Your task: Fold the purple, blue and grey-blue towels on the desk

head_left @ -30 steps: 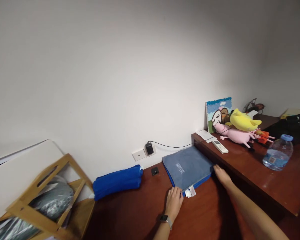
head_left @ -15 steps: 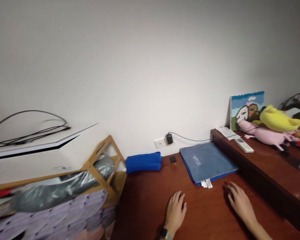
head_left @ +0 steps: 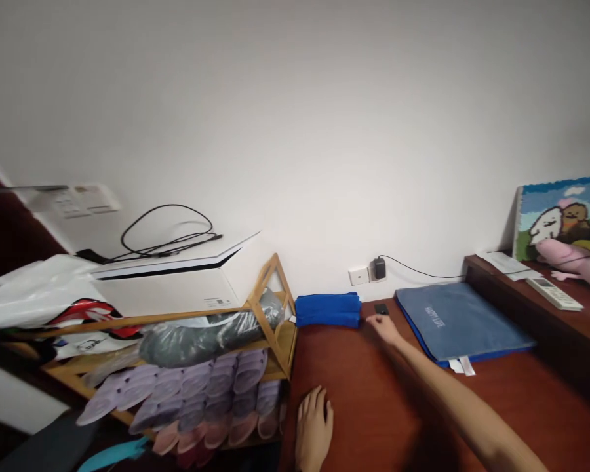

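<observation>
My left hand [head_left: 314,429] lies palm down on the red-brown desk [head_left: 364,419], fingers stretched out, with nothing in it. My right hand [head_left: 382,328] reaches across to the back of the desk, its fingers curled together and nothing visible in them. Just left of its fingertips, with a small gap, lies a folded bright blue cloth [head_left: 327,309] against the wall. A small black square fitting [head_left: 381,309] sits right behind the hand. To the right rests a flat blue-grey fabric piece [head_left: 462,321] with light lettering and white tags.
A wooden shoe rack [head_left: 275,328] with several purple slippers [head_left: 196,377] stands left, a white box [head_left: 177,288] and cables on top. A charger [head_left: 379,267] is in the wall socket. On the raised right ledge are a remote [head_left: 553,293], a pink plush [head_left: 577,262] and a picture [head_left: 560,213].
The view has swung left. My right hand has moved from in front of the blue-grey fabric to beside the folded blue cloth, its fingers now curled. My left hand stays on the desk.
</observation>
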`<state>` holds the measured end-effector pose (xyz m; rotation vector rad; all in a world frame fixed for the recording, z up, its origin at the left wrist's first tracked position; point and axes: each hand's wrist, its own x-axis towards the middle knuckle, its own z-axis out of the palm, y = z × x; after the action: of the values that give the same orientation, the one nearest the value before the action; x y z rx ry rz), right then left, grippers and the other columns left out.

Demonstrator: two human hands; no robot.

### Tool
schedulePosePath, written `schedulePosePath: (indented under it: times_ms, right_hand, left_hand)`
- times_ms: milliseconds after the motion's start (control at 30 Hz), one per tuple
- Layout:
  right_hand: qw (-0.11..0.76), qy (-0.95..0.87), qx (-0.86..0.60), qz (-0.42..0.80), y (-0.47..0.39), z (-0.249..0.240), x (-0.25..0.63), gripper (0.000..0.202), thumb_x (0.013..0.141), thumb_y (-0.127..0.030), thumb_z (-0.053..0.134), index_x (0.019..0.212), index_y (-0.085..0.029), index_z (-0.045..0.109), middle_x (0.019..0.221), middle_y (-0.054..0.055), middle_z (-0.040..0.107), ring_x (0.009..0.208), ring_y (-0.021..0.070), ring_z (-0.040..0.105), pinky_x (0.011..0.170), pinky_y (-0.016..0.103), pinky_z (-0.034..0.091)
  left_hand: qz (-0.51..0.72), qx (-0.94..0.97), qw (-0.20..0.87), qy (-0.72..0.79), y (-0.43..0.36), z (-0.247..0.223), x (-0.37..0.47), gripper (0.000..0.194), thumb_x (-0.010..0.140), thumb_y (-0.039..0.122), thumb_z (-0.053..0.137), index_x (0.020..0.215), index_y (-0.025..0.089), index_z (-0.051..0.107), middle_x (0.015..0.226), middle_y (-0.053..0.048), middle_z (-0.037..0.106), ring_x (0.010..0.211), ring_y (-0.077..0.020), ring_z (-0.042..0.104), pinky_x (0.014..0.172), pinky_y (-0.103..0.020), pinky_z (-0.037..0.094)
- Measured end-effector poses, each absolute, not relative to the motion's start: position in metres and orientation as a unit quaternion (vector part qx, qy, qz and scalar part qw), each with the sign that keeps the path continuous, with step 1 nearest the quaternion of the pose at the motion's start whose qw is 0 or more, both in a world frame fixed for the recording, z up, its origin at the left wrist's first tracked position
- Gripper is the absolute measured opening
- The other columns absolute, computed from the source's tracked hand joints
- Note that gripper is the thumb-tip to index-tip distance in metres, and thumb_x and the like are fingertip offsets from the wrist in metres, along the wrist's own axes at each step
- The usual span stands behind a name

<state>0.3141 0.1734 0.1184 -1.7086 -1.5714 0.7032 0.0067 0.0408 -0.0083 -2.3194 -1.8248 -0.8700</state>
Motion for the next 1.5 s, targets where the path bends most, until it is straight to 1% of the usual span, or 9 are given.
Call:
schedulePosePath:
  times_ms: [133,233,433,567,700,867,1067,1267,1500]
  right_hand:
    - [0.308,-0.597,-0.702,0.238,0.272,0.141,0.305,0.039,0.098,-0.029,0.045,0.106,-0.011,0.079,0.112,0.017,0.080,0.108,0.0270,0.074,0.093,0.032,0.053]
    - [0.267,-0.601,-0.722,0.215,0.308,0.138,0.300,0.034,0.097,-0.027,0.050,0.107,-0.013,0.079,0.108,0.016,0.080,0.105,0.0251,0.073,0.089,0.030,0.051]
    - [0.186,-0.619,-0.744,0.169,0.322,0.121,0.280,0.029,0.092,-0.026,0.062,0.117,-0.024,0.078,0.115,0.010,0.078,0.106,0.0248,0.072,0.086,0.032,0.051]
    - [0.178,-0.639,-0.737,0.129,0.307,0.130,0.264,0.031,0.099,-0.024,0.051,0.117,-0.022,0.075,0.113,0.013,0.078,0.102,0.0248,0.073,0.085,0.034,0.051]
    - [0.230,-0.664,-0.708,0.073,0.293,0.181,0.246,0.034,0.107,-0.031,0.040,0.121,-0.019,0.069,0.117,0.015,0.076,0.103,0.0247,0.072,0.088,0.034,0.050]
    - [0.347,-0.679,-0.647,-0.013,0.278,0.319,0.222,0.042,0.112,-0.040,0.027,0.139,-0.023,0.054,0.129,0.011,0.072,0.113,0.0223,0.068,0.095,0.033,0.048]
    - [0.533,-0.650,-0.541,-0.038,0.209,0.462,0.223,0.026,0.105,-0.038,0.045,0.117,-0.021,0.062,0.101,0.007,0.076,0.088,0.0223,0.069,0.086,0.036,0.051]
    - [0.624,-0.670,-0.396,-0.073,0.102,0.528,0.274,0.021,0.099,-0.043,0.058,0.097,-0.022,0.060,0.099,0.003,0.068,0.077,0.0153,0.062,0.081,0.035,0.054]
    - [0.643,-0.695,-0.318,0.054,-0.021,0.554,0.351,0.031,0.098,-0.054,0.065,0.104,-0.025,0.057,0.077,-0.003,0.058,0.062,0.0119,0.061,0.060,0.031,0.055]
  left_hand:
    - [-0.291,-0.751,0.066,-0.589,0.045,-0.028,0.000,0.038,0.099,0.024,0.044,0.124,0.027,0.073,0.130,-0.007,0.076,0.122,-0.0265,0.069,0.105,-0.047,0.057]
    - [-0.279,-0.769,0.095,-0.567,0.055,-0.052,-0.011,0.037,0.095,0.023,0.051,0.125,0.030,0.073,0.128,-0.006,0.077,0.118,-0.0282,0.071,0.100,-0.047,0.059]
    - [-0.256,-0.787,0.105,-0.551,0.062,-0.075,-0.021,0.040,0.094,0.026,0.057,0.130,0.034,0.071,0.132,-0.005,0.075,0.121,-0.0289,0.070,0.099,-0.046,0.059]
    - [-0.270,-0.766,0.085,-0.577,0.055,-0.064,-0.011,0.042,0.092,0.022,0.055,0.128,0.035,0.071,0.132,-0.006,0.075,0.122,-0.0302,0.069,0.102,-0.050,0.058]
    - [-0.281,-0.752,0.077,-0.591,0.048,-0.044,0.000,0.042,0.091,0.019,0.051,0.125,0.030,0.073,0.129,-0.008,0.076,0.120,-0.0308,0.069,0.102,-0.052,0.058]
    - [-0.288,-0.739,0.057,-0.606,0.040,-0.021,0.006,0.040,0.094,0.019,0.049,0.124,0.029,0.074,0.129,-0.007,0.075,0.122,-0.0287,0.067,0.106,-0.050,0.055]
    - [-0.296,-0.744,0.056,-0.597,0.035,0.000,0.010,0.037,0.095,0.017,0.050,0.121,0.024,0.075,0.125,-0.008,0.076,0.118,-0.0262,0.069,0.105,-0.047,0.055]
    - [-0.293,-0.774,0.039,-0.560,0.031,0.010,0.015,0.031,0.097,0.023,0.052,0.118,0.026,0.074,0.120,-0.007,0.076,0.116,-0.0247,0.069,0.104,-0.043,0.054]
    - [-0.230,-0.737,-0.064,-0.633,0.073,0.033,0.038,0.038,0.095,0.022,0.051,0.128,0.020,0.071,0.132,-0.015,0.073,0.126,-0.0307,0.065,0.108,-0.043,0.049]
